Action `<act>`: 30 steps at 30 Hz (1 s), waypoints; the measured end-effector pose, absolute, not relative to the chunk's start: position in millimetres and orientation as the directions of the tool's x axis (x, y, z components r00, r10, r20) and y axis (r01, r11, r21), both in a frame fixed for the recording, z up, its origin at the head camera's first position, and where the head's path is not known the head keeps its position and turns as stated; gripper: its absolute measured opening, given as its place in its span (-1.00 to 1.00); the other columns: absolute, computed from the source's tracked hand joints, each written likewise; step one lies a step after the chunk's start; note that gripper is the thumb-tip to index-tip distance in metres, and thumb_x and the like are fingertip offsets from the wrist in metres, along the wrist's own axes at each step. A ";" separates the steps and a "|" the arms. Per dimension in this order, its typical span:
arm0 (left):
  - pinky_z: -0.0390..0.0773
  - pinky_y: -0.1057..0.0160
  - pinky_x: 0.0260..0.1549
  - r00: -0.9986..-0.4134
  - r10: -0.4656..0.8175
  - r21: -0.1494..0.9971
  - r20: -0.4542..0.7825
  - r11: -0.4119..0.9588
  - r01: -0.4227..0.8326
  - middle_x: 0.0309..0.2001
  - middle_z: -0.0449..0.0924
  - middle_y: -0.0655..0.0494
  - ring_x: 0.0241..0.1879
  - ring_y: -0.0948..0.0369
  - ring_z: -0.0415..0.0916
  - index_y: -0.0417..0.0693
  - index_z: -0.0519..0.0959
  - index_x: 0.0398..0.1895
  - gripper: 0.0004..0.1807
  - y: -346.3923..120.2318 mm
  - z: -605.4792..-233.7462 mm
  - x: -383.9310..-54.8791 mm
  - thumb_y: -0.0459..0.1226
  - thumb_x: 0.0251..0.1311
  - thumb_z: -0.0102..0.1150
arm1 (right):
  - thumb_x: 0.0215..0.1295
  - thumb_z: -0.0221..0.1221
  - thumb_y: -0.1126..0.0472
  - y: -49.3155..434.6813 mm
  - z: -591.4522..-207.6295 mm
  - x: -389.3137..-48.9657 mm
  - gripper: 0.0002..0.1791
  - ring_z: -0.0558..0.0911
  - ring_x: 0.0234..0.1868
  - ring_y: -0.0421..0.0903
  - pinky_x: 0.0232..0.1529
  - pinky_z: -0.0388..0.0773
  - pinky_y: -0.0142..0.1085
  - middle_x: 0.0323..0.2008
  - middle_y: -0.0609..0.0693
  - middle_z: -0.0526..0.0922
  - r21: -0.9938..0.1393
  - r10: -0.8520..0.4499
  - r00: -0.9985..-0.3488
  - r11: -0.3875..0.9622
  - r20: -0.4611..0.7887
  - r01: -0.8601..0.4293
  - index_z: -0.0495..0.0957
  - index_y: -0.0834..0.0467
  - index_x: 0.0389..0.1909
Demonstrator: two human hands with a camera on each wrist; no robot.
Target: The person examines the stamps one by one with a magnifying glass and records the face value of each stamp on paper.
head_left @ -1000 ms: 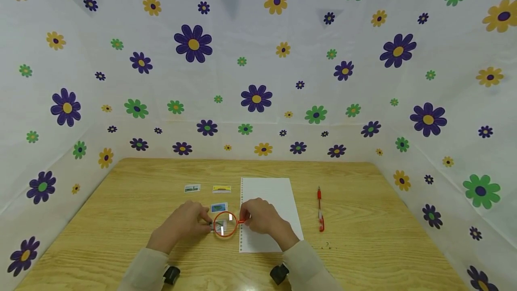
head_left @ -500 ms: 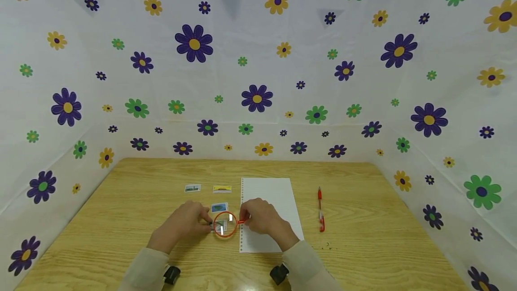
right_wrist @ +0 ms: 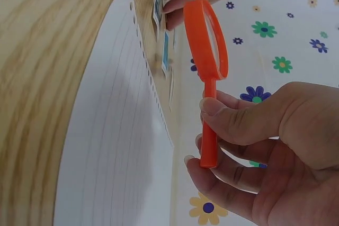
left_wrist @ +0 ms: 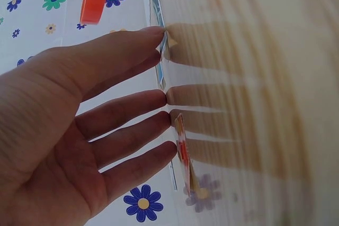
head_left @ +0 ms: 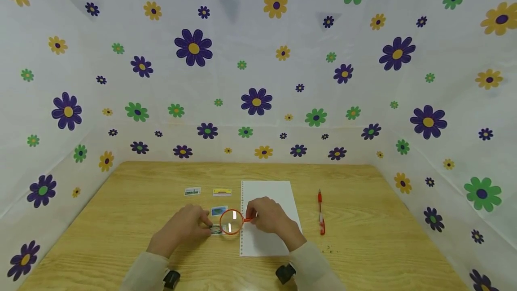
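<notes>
Magnifier (right_wrist: 210,84) hung across paper's (head_left: 261,242) left edge, pinched in right hand (head_left: 268,214); left hand (head_left: 183,227), fingers extended, touched stamp (head_left: 216,230) nearest table's (head_left: 383,228) front edge. I judged a level, steady hold best.

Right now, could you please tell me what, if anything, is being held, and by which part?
The right grip holds the magnifying glass by its handle. The left grip merely touches a small card at its edge.

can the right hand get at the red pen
Probably yes: only the flat paper and table lie between the right hand and red pen. But that hand holds the magnifying glass, so it may need to set that down first.
</notes>
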State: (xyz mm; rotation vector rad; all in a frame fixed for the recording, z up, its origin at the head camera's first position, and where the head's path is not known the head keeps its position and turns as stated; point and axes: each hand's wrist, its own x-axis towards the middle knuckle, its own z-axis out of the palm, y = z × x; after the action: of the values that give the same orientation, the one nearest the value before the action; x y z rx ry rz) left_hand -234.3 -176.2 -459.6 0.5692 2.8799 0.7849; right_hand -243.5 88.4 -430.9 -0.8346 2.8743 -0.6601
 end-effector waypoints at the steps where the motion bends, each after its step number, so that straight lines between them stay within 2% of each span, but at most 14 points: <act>1: 0.52 -0.26 0.27 -0.924 0.383 0.508 0.000 0.795 0.330 0.11 0.72 -0.23 0.18 -0.23 0.64 0.00 0.83 -0.37 -0.90 -176.4 -459.8 -234.3 -0.29 0.01 0.58 | 0.21 0.36 0.44 90.0 -430.7 -243.9 -0.83 0.51 -0.40 -0.23 -0.40 0.46 -0.36 -0.38 -0.06 0.71 -0.430 -0.529 -0.847 0.755 0.046 -0.495 0.66 0.11 -0.39; 7: 0.55 -0.25 0.25 -0.922 0.387 0.509 0.010 0.792 0.338 0.10 0.73 -0.22 0.17 -0.22 0.66 -0.01 0.83 -0.36 -0.89 -177.1 -460.1 -234.9 -0.29 0.01 0.58 | 0.21 0.35 0.48 104.8 -423.7 -247.5 -0.85 0.61 -0.34 -0.11 -0.35 0.55 -0.28 -0.35 0.07 0.74 -0.474 -0.529 -0.845 0.725 0.082 -0.500 0.67 0.16 -0.37; 13: 0.57 -0.24 0.22 -0.912 0.409 0.518 0.024 0.775 0.361 0.09 0.73 -0.23 0.14 -0.20 0.68 -0.03 0.84 -0.37 -0.90 -177.5 -461.1 -235.8 -0.29 0.01 0.57 | 0.21 0.33 0.51 127.3 -416.5 -251.6 -0.85 0.57 -0.36 -0.13 -0.33 0.56 -0.27 -0.40 0.01 0.70 -0.480 -0.492 -0.861 0.729 0.130 -0.489 0.67 0.19 -0.38; 24: 0.54 -0.22 0.26 -0.932 0.363 0.522 -0.012 0.797 0.304 0.09 0.75 -0.16 0.17 -0.16 0.66 0.00 0.83 -0.37 -0.88 -175.2 -458.0 -232.1 -0.29 -0.01 0.59 | 0.23 0.33 0.48 179.3 -415.7 -254.3 -0.87 0.53 -0.37 -0.19 -0.30 0.57 -0.35 -0.40 -0.04 0.67 -0.509 -0.363 -0.926 0.779 0.107 -0.365 0.68 0.19 -0.37; 30: 0.55 -0.23 0.24 -0.929 0.371 0.523 0.003 0.791 0.317 0.08 0.75 -0.18 0.17 -0.16 0.67 -0.03 0.83 -0.35 -0.88 -175.6 -457.0 -230.4 -0.31 0.01 0.58 | 0.24 0.33 0.47 206.8 -411.6 -253.8 -0.90 0.56 -0.35 -0.16 -0.26 0.60 -0.29 -0.38 0.00 0.69 -0.502 -0.314 -0.943 0.801 0.112 -0.327 0.68 0.22 -0.34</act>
State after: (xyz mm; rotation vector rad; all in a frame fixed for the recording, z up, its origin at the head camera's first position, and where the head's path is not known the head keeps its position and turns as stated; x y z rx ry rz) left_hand -230.4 -175.6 -457.0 0.5546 2.8774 0.8137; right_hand -253.8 206.8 -411.6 -0.5344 3.0034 -0.8430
